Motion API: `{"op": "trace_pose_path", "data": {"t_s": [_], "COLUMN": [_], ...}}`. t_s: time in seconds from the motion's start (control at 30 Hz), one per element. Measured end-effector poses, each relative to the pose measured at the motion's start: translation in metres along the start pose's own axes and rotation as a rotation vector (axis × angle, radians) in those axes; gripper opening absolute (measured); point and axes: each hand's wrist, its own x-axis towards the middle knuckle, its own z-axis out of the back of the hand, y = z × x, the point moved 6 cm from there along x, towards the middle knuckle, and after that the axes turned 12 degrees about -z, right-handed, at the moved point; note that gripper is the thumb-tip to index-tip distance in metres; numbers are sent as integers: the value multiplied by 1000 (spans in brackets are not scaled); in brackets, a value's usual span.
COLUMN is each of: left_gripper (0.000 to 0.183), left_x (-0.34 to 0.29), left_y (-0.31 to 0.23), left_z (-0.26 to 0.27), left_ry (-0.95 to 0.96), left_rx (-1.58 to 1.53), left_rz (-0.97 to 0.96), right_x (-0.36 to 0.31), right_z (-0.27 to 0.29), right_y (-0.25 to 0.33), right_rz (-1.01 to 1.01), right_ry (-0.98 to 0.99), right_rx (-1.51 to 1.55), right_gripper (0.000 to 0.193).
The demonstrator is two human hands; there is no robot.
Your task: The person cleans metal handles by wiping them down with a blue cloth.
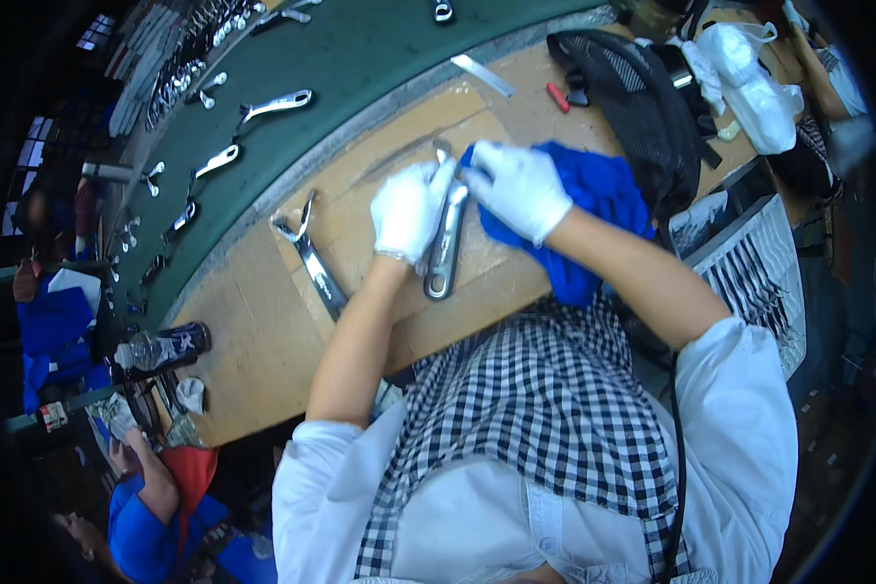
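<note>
My left hand (pixel 404 211), in a white glove, is closed around the upper part of a shiny adjustable wrench (pixel 443 258). The wrench's handle points toward me, with its hanging hole at the near end; its jaw end is partly hidden by the fingers. Just to the right, my right hand (pixel 518 190), gloved too, has its fingers bent over a bunched blue cloth (pixel 594 190), close to the wrench. A second adjustable wrench (pixel 313 265) lies on the cardboard left of my left hand, partly covered by my forearm.
Beyond the cardboard-covered table (pixel 238 360) curves a green conveyor belt (pixel 360 54) carrying several wrenches. A black mesh bag (pixel 628 107), a red object (pixel 558 97) and white plastic bags (pixel 745 83) lie at right. A bottle (pixel 165 348) stands left; a co-worker in blue (pixel 141 516) is lower left.
</note>
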Motion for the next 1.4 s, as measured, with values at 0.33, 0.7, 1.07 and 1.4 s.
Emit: {"op": "trace_pose_path", "data": {"t_s": [0.33, 0.7, 1.07, 1.4], "left_gripper": [46, 34, 13, 26], "left_x": [-14, -90, -83, -85], "left_y": [35, 9, 15, 21], "left_z": [-24, -25, -18, -2], "left_ry": [-147, 46, 263, 194], "left_rx": [85, -1504, -1353, -858], "left_rz": [-113, 414, 595, 390], "right_x": [-11, -9, 8, -19], "right_z": [29, 8, -35, 0], "right_y": [-18, -10, 54, 24], "right_rz": [11, 224, 402, 378], "right_ry": [53, 76, -29, 248], "right_rx": [26, -175, -31, -143], "right_gripper": [23, 27, 14, 21]}}
